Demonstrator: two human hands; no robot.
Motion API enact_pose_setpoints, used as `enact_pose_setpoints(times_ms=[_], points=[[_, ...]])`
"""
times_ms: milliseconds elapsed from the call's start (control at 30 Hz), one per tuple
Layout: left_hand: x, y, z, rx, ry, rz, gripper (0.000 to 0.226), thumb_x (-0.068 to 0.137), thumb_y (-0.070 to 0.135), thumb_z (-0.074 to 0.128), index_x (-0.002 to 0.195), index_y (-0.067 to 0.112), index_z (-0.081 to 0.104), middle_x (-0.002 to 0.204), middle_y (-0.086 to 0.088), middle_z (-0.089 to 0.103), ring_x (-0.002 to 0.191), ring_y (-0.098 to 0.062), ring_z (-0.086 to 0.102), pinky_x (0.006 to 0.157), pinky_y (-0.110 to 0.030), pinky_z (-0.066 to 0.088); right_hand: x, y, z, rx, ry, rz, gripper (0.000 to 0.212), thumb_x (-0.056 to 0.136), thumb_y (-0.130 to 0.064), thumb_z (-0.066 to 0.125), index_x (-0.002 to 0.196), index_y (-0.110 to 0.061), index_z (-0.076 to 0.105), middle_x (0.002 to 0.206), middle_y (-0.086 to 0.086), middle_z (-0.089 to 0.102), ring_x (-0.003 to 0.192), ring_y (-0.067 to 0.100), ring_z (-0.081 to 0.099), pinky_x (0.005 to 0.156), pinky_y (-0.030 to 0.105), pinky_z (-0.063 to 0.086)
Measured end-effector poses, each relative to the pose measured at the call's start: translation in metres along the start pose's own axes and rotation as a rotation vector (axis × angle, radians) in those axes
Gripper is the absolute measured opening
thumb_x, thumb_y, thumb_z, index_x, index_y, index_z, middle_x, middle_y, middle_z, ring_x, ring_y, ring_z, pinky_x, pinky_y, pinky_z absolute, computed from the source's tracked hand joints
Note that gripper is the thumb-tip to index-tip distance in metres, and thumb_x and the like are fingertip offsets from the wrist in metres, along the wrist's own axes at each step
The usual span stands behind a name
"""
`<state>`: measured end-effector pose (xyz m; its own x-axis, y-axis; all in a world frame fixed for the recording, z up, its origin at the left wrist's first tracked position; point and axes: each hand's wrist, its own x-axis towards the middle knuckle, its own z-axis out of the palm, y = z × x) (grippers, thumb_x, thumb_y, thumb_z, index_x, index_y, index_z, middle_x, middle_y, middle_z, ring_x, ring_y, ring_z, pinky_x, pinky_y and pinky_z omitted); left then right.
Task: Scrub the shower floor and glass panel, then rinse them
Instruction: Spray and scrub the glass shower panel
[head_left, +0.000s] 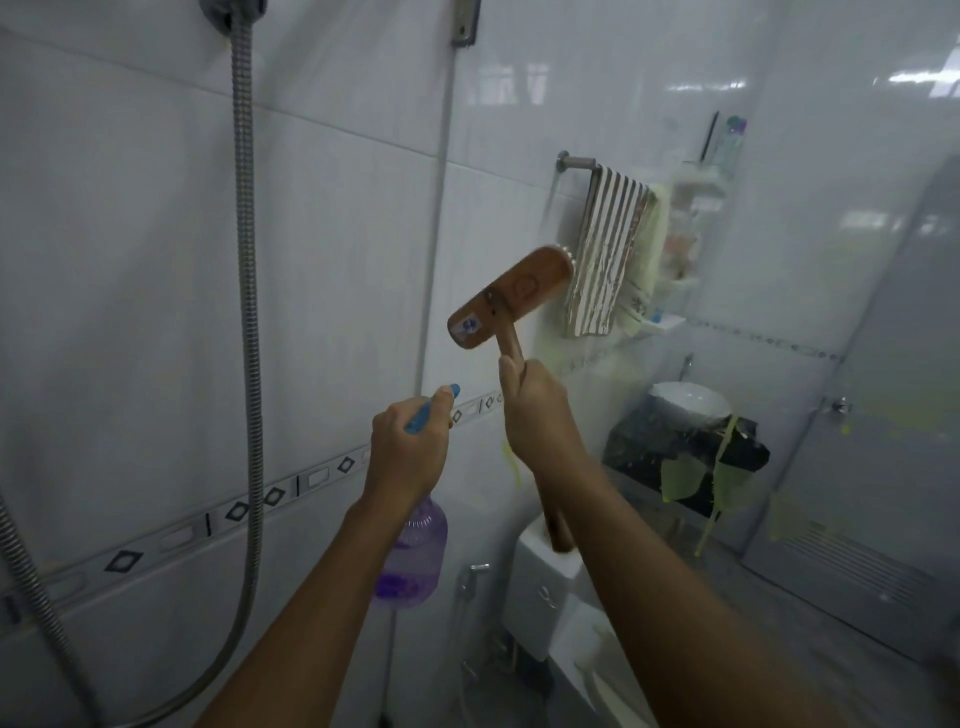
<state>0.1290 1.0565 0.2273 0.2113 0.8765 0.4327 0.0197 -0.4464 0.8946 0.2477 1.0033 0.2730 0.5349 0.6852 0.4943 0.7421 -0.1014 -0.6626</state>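
Note:
My right hand (535, 400) grips the wooden handle of a scrub brush (511, 296), whose brown head is raised and tilted against the glass panel (779, 260) in front of me. My left hand (410, 447) holds a purple spray bottle (415, 561) by its blue trigger head, with the bottle hanging below my wrist. Yellow-green streaks and blotches (727, 467) run down the glass on the right. The shower floor is out of view.
A metal shower hose (247, 260) hangs down the white tiled wall on the left. Seen through the glass are a striped towel on a rail (608, 249), a corner shelf with bottles (691, 208), a toilet cistern (545, 587), a white basin (688, 402) and a door (883, 415).

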Motion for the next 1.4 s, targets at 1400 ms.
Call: enact_pose_setpoints(times_ms=[1400], points=[[0.005,-0.011,0.031,-0.144,-0.025,-0.132,0.058,0.086,0.055,0.053,0.074,0.001,0.07,0.072,-0.02,0.069,0.058,-0.022,0.06,0.061,-0.053,0.056,-0.051,0.04,-0.076,0.273,0.123,0.047,0.041,0.098,-0.054,0.039,0.09,-0.018,0.054,0.069,0.007,0.051,0.058,0.024,0.047,0.054,0.04,0.045]])
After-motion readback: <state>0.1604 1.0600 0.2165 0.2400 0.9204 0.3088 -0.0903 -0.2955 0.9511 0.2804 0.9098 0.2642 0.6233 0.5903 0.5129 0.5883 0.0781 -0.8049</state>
